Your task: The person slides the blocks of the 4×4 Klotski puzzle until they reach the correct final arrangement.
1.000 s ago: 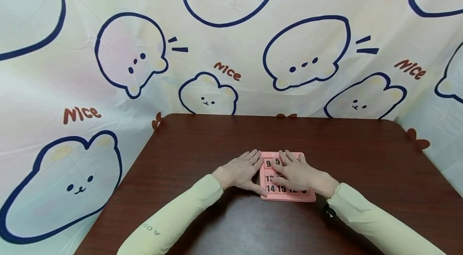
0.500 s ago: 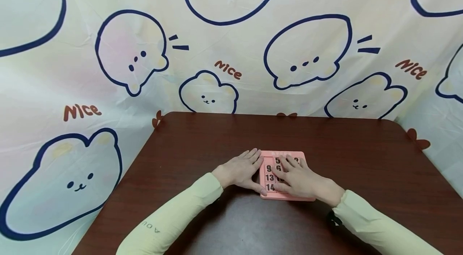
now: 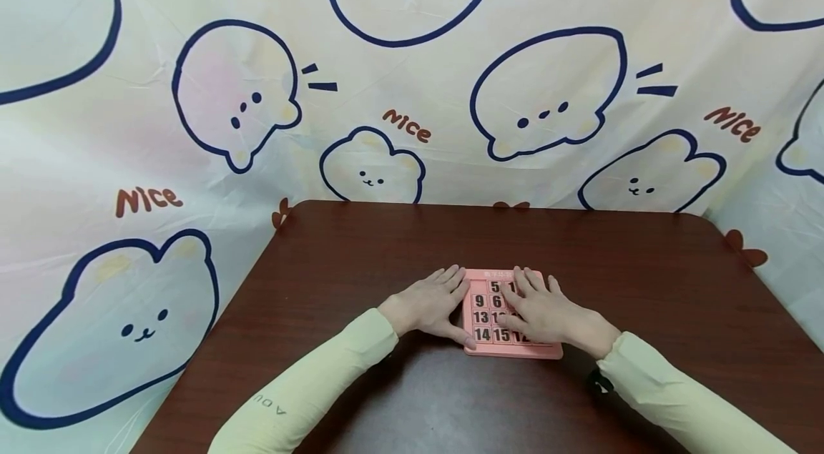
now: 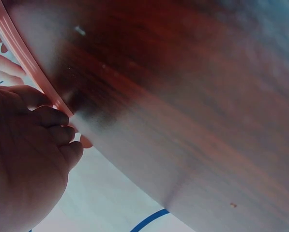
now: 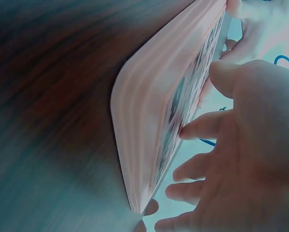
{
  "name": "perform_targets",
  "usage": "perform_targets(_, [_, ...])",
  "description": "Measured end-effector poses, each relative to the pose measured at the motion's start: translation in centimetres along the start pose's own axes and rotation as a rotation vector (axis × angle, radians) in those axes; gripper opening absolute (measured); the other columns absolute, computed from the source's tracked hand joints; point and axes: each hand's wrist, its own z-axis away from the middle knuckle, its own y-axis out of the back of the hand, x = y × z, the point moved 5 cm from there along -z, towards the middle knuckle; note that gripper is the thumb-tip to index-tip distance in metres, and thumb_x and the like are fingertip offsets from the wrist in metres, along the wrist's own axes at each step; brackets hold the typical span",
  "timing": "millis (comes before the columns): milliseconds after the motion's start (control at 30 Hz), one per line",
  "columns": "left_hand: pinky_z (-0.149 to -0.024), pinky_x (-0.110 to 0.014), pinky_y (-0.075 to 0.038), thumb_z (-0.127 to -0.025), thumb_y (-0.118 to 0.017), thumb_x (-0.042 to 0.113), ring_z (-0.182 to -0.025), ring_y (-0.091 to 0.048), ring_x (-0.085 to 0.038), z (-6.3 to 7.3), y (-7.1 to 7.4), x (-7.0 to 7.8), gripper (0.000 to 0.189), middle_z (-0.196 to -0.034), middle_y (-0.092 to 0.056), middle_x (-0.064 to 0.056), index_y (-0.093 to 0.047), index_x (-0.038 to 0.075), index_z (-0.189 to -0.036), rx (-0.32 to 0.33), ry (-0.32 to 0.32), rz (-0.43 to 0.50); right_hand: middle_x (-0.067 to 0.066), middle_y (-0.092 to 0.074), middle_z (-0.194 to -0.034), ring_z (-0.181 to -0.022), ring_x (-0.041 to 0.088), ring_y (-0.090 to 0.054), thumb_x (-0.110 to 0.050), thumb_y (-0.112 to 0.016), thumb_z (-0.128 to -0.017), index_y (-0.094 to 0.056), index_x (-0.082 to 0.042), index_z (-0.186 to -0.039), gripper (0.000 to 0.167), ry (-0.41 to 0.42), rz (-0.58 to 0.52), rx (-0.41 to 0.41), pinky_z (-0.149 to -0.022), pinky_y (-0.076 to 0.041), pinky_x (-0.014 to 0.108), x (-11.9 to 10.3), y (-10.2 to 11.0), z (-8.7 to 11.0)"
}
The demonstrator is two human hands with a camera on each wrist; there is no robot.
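Note:
A pink sliding number puzzle lies flat on the table, its black-numbered tiles in rows. The top-left slot shows no tile; a tile marked 9 sits below it. My left hand rests along the puzzle's left side, fingers extended near the top corner and thumb at the lower one. In the left wrist view its fingertips are right at the pink edge. My right hand spreads over the right-hand tiles and hides several of them. In the right wrist view, one fingertip meets the tile face while the other fingers stay extended.
The dark brown wooden table extends around the puzzle on all sides. Behind it hangs a pale cloth printed with cartoon animals. A black band shows below the right sleeve.
The tile marked 9 has slid down from the top-left slot, toward me. My right hand then shifted right and slightly away, uncovering more tiles. The left hand stays in place.

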Motion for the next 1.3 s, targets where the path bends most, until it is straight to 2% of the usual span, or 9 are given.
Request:
perform_targets(233, [-0.126, -0.037, -0.016, -0.074, -0.043, 0.090, -0.154, -0.012, -0.026, 0.0, 0.0, 0.0, 0.118, -0.165, -0.016, -0.013, -0.023, 0.008, -0.157, 0.001, -0.003, -0.002, 0.027, -0.020, -0.161, -0.149, 0.047, -0.016, -0.053, -0.046, -0.100, -0.042, -0.008, -0.149, 0.067, 0.024, 0.000, 0.006, -0.110, -0.017, 0.076, -0.9, 0.2, -0.8])
perform_targets(667, [-0.126, -0.037, -0.017, -0.074, -0.044, 0.090, -0.154, -0.012, -0.026, 0.0, 0.1, 0.1, 0.118, -0.165, -0.017, -0.012, -0.023, 0.009, -0.157, -0.004, 0.000, 0.000, 0.024, -0.016, -0.162, -0.150, 0.044, -0.014, -0.055, -0.045, -0.100, -0.037, -0.016, -0.153, 0.066, 0.042, 0.008, -0.057, -0.112, -0.019, 0.073, -2.3, 0.2, -1.8])
perform_targets(833, [-0.125, -0.037, -0.017, -0.074, -0.043, 0.090, -0.154, -0.012, -0.026, 0.0, 0.1, 0.1, 0.118, -0.165, -0.017, -0.014, -0.023, 0.008, -0.156, 0.005, -0.005, -0.004, 0.025, -0.016, -0.162, -0.150, 0.045, -0.013, -0.055, -0.045, -0.099, -0.038, -0.016, -0.152, 0.066, 0.026, -0.011, -0.040, -0.111, -0.016, 0.075, -1.3, 0.4, -1.4])
perform_targets(1133, [-0.126, -0.036, -0.016, -0.072, -0.044, 0.091, -0.154, -0.011, -0.025, 0.0, 0.0, 0.1, 0.120, -0.165, -0.015, -0.013, -0.022, 0.009, -0.157, -0.002, 0.003, -0.005, 0.031, -0.019, -0.159, -0.147, 0.049, -0.017, -0.055, -0.048, -0.098, -0.042, -0.006, -0.149, 0.070, -0.067, -0.018, 0.009, -0.110, -0.017, 0.076, 1.8, 0.7, 0.5])
perform_targets(1300, [-0.126, -0.036, -0.016, -0.072, -0.044, 0.091, -0.154, -0.011, -0.025, -0.1, 0.0, 0.1, 0.120, -0.165, -0.015, -0.014, -0.022, 0.009, -0.157, 0.000, -0.005, -0.010, 0.031, -0.021, -0.158, -0.146, 0.051, -0.018, -0.054, -0.048, -0.098, -0.044, -0.006, -0.147, 0.069, -0.065, -0.019, 0.006, -0.109, -0.018, 0.077, 2.3, 0.3, 1.0])
